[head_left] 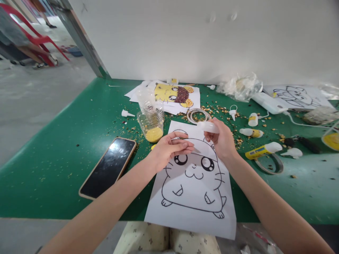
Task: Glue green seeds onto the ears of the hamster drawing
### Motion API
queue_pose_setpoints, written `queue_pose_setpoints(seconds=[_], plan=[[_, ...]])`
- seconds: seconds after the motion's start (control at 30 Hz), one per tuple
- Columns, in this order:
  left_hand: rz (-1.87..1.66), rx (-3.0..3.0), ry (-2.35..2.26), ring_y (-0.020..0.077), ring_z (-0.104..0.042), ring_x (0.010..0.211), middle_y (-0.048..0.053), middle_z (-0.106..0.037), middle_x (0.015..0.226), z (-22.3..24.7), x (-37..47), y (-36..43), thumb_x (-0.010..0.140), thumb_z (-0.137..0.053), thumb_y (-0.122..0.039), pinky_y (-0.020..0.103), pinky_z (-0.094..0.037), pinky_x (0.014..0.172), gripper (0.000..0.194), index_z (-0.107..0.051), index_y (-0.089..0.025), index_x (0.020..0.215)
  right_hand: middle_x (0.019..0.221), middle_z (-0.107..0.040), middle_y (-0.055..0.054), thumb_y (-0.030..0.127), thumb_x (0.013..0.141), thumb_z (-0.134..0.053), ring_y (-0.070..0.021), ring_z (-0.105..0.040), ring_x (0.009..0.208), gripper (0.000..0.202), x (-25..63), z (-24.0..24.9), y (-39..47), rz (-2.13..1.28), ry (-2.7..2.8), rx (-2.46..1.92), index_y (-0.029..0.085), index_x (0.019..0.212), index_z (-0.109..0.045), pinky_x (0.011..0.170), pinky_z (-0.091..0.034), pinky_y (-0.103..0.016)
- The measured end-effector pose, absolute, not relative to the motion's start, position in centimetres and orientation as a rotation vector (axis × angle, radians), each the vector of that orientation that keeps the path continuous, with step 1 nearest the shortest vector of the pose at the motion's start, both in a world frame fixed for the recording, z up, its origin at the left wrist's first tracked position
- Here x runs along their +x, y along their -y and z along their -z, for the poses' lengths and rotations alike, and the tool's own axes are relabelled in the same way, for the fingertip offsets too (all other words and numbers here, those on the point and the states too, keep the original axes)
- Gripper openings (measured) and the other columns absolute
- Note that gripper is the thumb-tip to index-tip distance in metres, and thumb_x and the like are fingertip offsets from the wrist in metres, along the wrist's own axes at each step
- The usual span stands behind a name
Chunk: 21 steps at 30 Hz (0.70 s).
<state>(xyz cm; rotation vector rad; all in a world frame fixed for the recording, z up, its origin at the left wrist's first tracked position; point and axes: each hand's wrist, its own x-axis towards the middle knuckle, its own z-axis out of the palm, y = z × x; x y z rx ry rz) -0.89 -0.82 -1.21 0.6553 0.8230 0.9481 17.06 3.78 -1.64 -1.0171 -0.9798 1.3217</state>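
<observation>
Patterned trousers point(143, 237) show below the drawing point(194, 190). Right hand point(222, 137) clasps a white object point(210, 127); left hand's point(169, 150) grip, I cannot tell.

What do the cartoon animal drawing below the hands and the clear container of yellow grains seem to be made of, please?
The cartoon animal drawing looks like matte paper: flat and white, without shine. The clear container is probably glossy plastic, judging by its see-through walls and bright highlights.

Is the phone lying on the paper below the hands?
No, the phone lies on the green table, to the left of that paper.
</observation>
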Motion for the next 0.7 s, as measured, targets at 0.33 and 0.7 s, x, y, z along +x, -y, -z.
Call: queue_pose_setpoints(seconds=[0.33, 0.7], plan=[[-0.936, 0.748, -0.838, 0.0096, -0.058, 0.064, 0.001, -0.063, 0.071, 0.41, -0.54, 1.04, 0.074, -0.062, -0.009, 0.021, -0.044, 0.063, 0.012, -0.056, -0.015, 0.081, 0.048, -0.054, 0.002, 0.035, 0.08, -0.054, -0.0079, -0.044, 0.039, 0.021, 17.0, 1.49, -3.7, -1.316, 0.965, -1.012, 0.016, 0.069, -0.056, 0.037, -0.033, -0.019], [-0.956, 0.791, -0.757, 0.0054, -0.04, 0.046, -0.007, -0.044, 0.05, 0.48, -0.58, 1.13, 0.08, -0.059, -0.021, 0.017, -0.031, 0.046, 0.014, -0.054, -0.02, 0.092, 0.048, -0.052, 0.002, 0.038, 0.079, -0.053, -0.0075, -0.043, 0.04, 0.024, 17.09, 1.72, -3.78, -1.31, 1.022, -1.022, 0.017, 0.068, -0.056, 0.038, -0.034, -0.019]])
